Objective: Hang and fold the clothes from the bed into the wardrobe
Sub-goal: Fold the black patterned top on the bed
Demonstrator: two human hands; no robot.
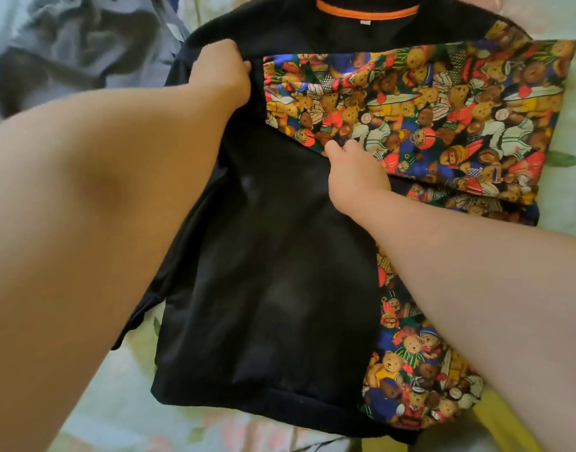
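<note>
Head view shows the black sweatshirt (273, 256) spread on the bed (101, 402), soft, light and limp (best held at seams and folds). The left hand (221, 70) grips its shoulder fabric. The right hand (355, 171) seems to pinch the edge of the folded teddy-bear print sleeve (427, 109).

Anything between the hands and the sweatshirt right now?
Nothing visible. The left hand grips the black sweatshirt near its shoulder, and the right hand pinches the edge of its folded teddy-bear sleeve. The wardrobe is out of view, so that path cannot be judged.
</note>
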